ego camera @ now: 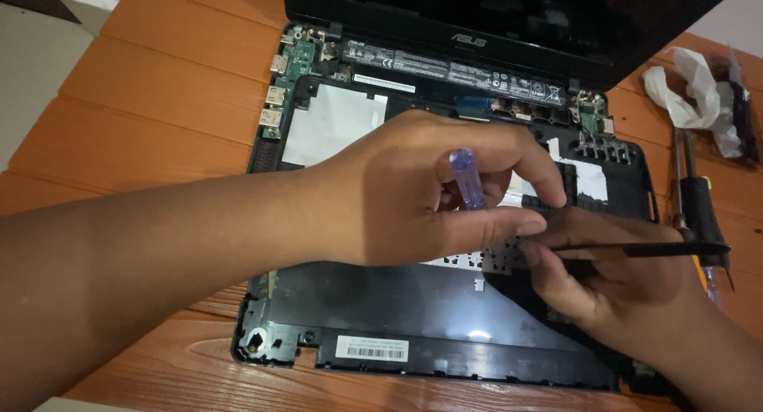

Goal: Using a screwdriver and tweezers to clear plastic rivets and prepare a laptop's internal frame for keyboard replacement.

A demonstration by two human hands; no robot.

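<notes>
Fingers of the left hand curl closed around a small screwdriver with a clear violet handle, its tip hidden behind the thumb. Just beside it, the right hand pinches a thin black pry tool that lies level and points left. Both hands rest over the opened black laptop base, where a green circuit board shows at the upper left. Spare screwdrivers and crumpled white plastic lie on the orange wooden worktop.
</notes>
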